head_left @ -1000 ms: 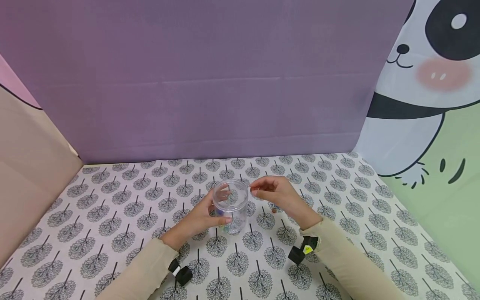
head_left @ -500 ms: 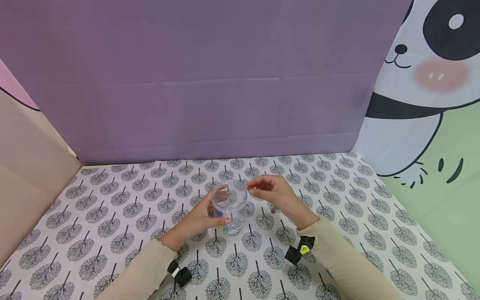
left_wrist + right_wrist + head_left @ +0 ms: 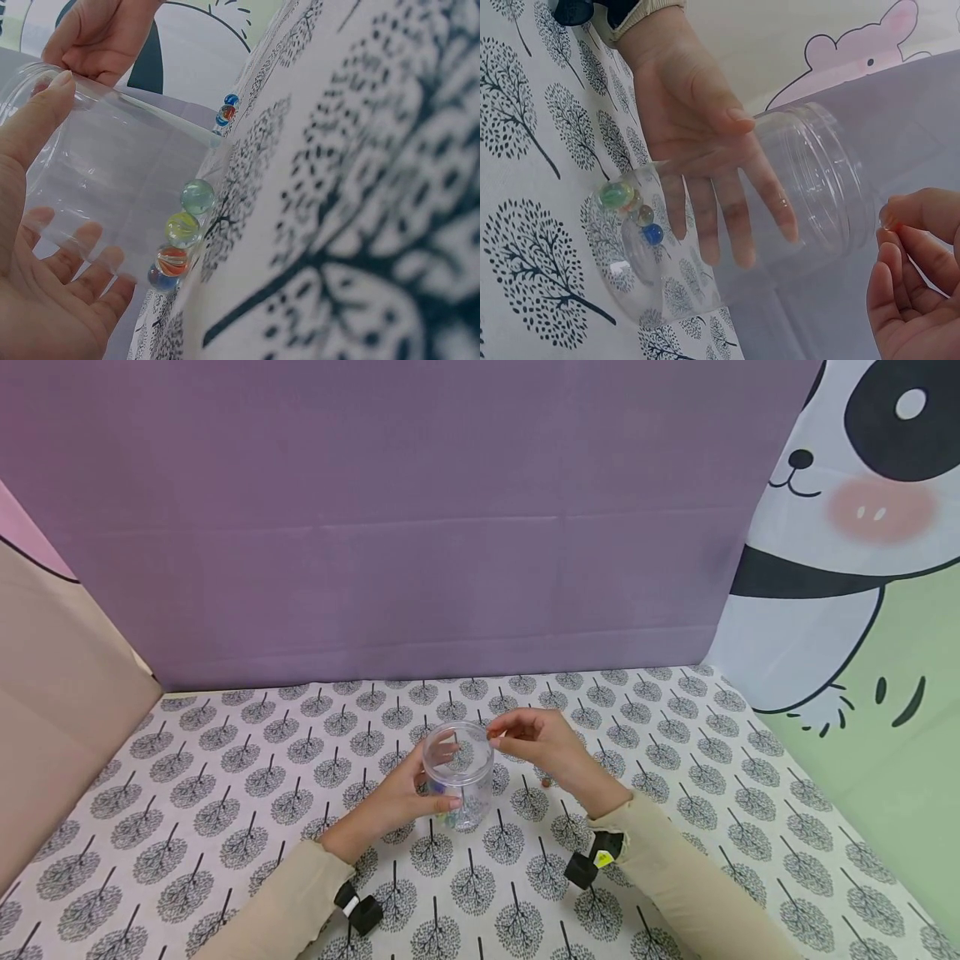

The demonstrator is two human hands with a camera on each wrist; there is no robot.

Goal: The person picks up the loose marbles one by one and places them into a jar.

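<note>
A clear plastic jar (image 3: pixel 459 772) stands upright and lidless on the tree-print cloth (image 3: pixel 225 777). My left hand (image 3: pixel 431 781) grips its side, thumb in front and fingers behind. Several glass marbles (image 3: pixel 178 232) lie on its bottom; the right wrist view shows these marbles (image 3: pixel 630 206) through the jar (image 3: pixel 810 187). My right hand (image 3: pixel 497 737) hovers at the jar's rim on the right and pinches a small marble (image 3: pixel 889 223), mostly hidden by the fingertips. Two loose marbles (image 3: pixel 227 112) lie on the cloth just beyond the jar, under the right hand.
A purple backdrop (image 3: pixel 420 527) closes the far side. A panda-print cloth (image 3: pixel 847 568) hangs on the right and a beige panel (image 3: pixel 52 693) stands on the left. Black wrist cameras (image 3: pixel 592 864) sit on both sleeves.
My right hand has drifted slightly left with its pinch, from beside the jar up to its rim. The left hand and jar have stayed put.
</note>
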